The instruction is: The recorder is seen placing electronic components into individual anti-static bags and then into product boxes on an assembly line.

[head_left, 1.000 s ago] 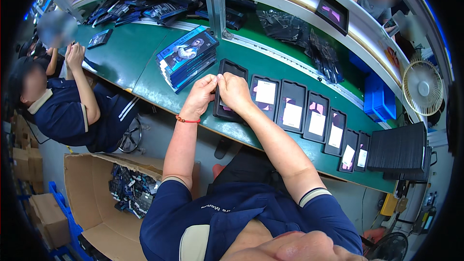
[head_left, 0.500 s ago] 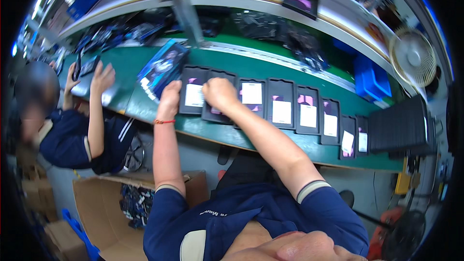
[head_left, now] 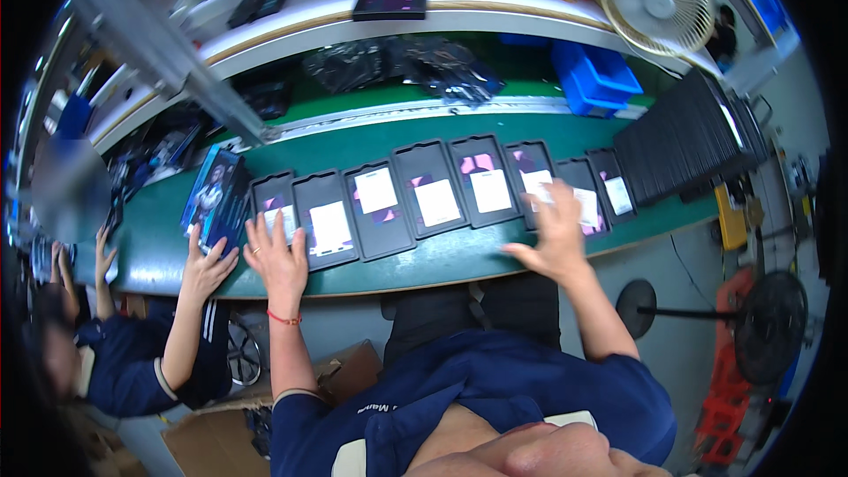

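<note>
A row of shallow black trays (head_left: 380,227) lies along the front of the bench, each with a white card (head_left: 329,227) and most with pink-purple pieces showing. My left hand (head_left: 279,258), a red string on its wrist, is spread over the near end of the leftmost tray (head_left: 272,184). Whether its fingertips touch the tray I cannot tell. My right hand (head_left: 561,234), its fingers spread, is over the trays toward the right end of the row and partly covers them. It holds nothing. Another white card (head_left: 586,207) shows beside it.
A co-worker's hand (head_left: 209,272) is close on my left, against a dark blue printed box (head_left: 215,199). A tall pile of black trays (head_left: 685,146) stands at the right, near blue bins (head_left: 594,79). A shelf (head_left: 495,13) with a fan (head_left: 658,2) crosses behind.
My right hand has moved from the left part of the row to its right end and opened. The view has shifted right. The co-worker's hand is now against the printed box.
</note>
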`<state>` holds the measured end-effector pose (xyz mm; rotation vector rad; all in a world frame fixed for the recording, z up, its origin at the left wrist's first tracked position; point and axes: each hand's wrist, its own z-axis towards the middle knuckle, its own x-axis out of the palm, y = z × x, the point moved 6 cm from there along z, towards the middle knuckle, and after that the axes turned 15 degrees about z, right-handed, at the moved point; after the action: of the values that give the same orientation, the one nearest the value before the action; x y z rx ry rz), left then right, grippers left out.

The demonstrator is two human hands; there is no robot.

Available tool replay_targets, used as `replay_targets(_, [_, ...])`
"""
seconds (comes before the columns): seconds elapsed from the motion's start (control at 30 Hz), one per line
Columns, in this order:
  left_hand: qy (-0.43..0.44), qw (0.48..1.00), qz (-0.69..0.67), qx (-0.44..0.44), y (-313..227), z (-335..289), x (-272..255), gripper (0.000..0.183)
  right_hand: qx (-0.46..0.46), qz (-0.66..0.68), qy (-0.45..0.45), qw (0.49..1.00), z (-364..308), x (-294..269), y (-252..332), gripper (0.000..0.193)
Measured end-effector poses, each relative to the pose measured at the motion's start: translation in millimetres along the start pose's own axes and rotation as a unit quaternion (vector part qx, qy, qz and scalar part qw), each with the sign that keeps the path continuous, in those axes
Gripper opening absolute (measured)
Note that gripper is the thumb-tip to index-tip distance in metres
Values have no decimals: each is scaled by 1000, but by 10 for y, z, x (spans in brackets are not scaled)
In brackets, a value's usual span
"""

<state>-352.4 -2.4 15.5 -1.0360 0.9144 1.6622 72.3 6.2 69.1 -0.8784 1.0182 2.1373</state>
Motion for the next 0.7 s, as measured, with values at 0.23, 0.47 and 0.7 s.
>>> replay_targets(0.23, [56, 994, -92, -13, -8, 223, 150, 48, 241, -140, 98, 955, -497, -107, -1011, 86])
replay_targets(0.47, [14, 999, -51, -12, -35, 655, -181, 53, 231, -79, 0, 970, -10, -26, -954, 80])
replay_targets(0.7, [-5, 960, -151, 237, -1084, 2092, 179, 57, -22, 175, 90, 980, 1621, 756, -470, 62])
